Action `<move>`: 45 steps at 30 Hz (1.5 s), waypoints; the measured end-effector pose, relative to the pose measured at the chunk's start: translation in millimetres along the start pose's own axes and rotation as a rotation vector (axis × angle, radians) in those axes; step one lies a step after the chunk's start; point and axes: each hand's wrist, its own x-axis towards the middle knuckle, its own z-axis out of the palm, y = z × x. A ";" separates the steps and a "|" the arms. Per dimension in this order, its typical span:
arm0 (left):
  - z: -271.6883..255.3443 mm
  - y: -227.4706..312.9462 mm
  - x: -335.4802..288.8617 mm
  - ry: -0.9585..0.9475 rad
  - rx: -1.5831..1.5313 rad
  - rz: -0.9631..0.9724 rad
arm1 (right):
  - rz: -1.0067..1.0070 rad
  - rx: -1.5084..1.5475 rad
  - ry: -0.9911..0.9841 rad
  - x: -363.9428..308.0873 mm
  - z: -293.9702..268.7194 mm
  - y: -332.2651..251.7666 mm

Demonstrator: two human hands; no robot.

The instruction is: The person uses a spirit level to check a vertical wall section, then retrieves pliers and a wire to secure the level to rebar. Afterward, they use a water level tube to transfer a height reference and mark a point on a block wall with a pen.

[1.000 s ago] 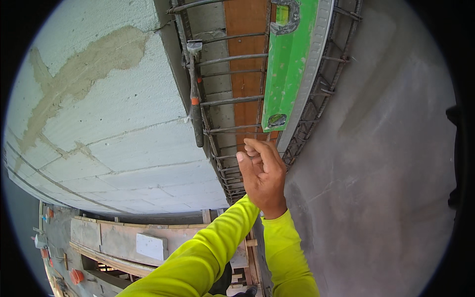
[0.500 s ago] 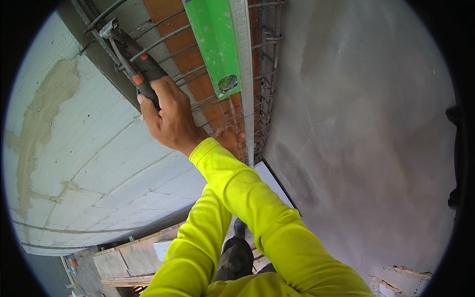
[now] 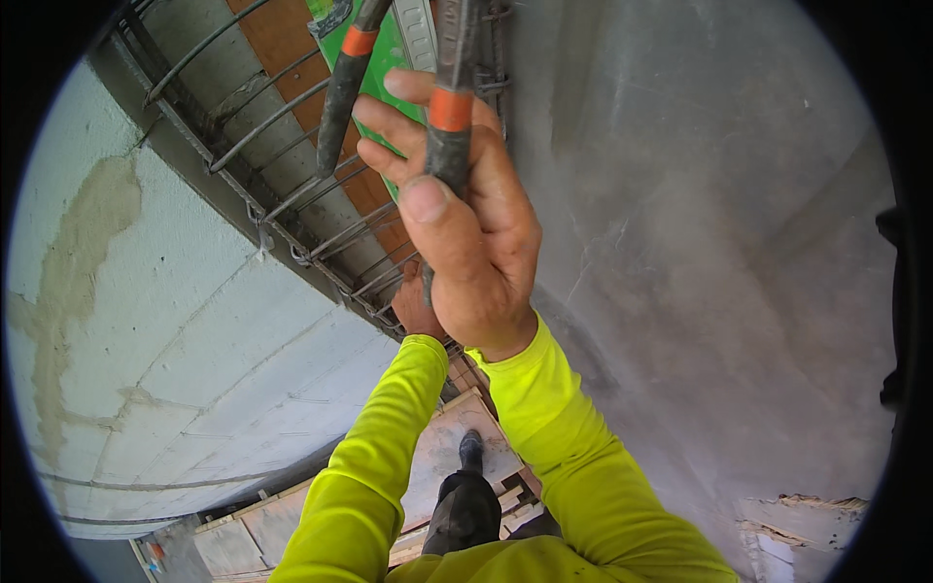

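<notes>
My right hand (image 3: 486, 233) is raised over the opening between the two walls, holding one handle of a pair of pincers (image 3: 449, 141). The handles are dark with orange bands and spread wide apart. The other handle (image 3: 335, 121) hangs free to the left, and the tool's head lies beyond the upper edge. Lower down, my left hand (image 3: 418, 306) is bent in against the steel rebar cage (image 3: 282, 209); its fingers are closed and partly hidden, and what they hold is unclear. Behind the pincers stands a green spirit level (image 3: 389, 58), largely covered by my right hand.
A pale block wall (image 3: 204, 282) runs along the left, with a smooth grey wall (image 3: 709, 253) on the right. Brown boards (image 3: 292, 73) back the cage. Below, my boot (image 3: 471, 450) stands on a plank platform (image 3: 442, 437).
My right hand has moved from the cage's left edge, across my left arm, to the right with the pincers. Their handles have spread apart. My left hand has shifted slightly left and down.
</notes>
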 end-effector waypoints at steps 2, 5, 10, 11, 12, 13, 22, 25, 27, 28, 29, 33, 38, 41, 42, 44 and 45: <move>9.5 -10.3 1.5 -0.035 -0.102 -0.121 | 0.114 0.113 0.132 -23.7 -10.4 -19.0; 19.4 -19.8 3.1 -0.241 -0.518 -0.306 | 0.226 0.217 0.287 -58.8 -33.7 -30.9; 2.9 -11.9 8.2 -0.271 -1.122 -0.557 | 0.501 -0.129 0.502 -133.7 -87.2 -22.3; -5.5 -10.0 11.9 -0.286 -1.052 -0.602 | 0.585 -0.259 0.543 -154.3 -91.6 -14.8; -14.3 -9.2 17.1 -0.367 -1.001 -0.641 | 0.705 -0.198 0.543 -176.2 -94.2 -8.3; -21.5 -7.5 23.0 -0.419 -0.968 -0.697 | 0.876 -0.172 0.588 -194.4 -99.2 -1.1; -31.6 -2.3 31.6 -0.502 -0.925 -0.773 | 1.174 0.054 0.569 -248.5 -99.9 79.8; -31.1 -3.1 29.7 -0.477 -0.930 -0.752 | 1.195 0.000 0.543 -238.4 -94.8 86.9; -31.5 -4.2 29.7 -0.481 -0.901 -0.703 | 1.200 -0.063 0.504 -232.5 -91.4 88.8; -31.5 -5.3 29.9 -0.466 -0.891 -0.646 | 1.201 -0.056 0.512 -230.2 -89.7 89.5; -31.2 -6.8 30.2 -0.468 -0.878 -0.635 | 1.196 -0.048 0.524 -228.5 -88.2 90.3; -27.7 -16.2 31.7 -0.433 -0.790 -0.451 | 1.186 -0.087 0.493 -224.6 -83.5 95.5; -21.5 -21.6 30.2 -0.442 -0.460 -0.353 | 1.106 -0.060 0.578 -230.6 -70.0 110.3; -21.2 -20.5 28.1 -0.339 -0.141 -0.159 | 1.034 -0.355 0.527 -238.9 -59.7 126.1; -21.9 -20.8 28.8 -0.325 -0.117 -0.138 | 0.930 -0.529 0.487 -241.9 -52.6 134.1; -21.7 -20.6 32.3 -0.401 -0.177 -0.125 | 0.866 -0.693 0.438 -248.1 -43.1 145.2; -21.4 -21.3 35.2 -0.485 -0.265 -0.139 | 0.808 -0.791 0.436 -249.9 -39.0 149.7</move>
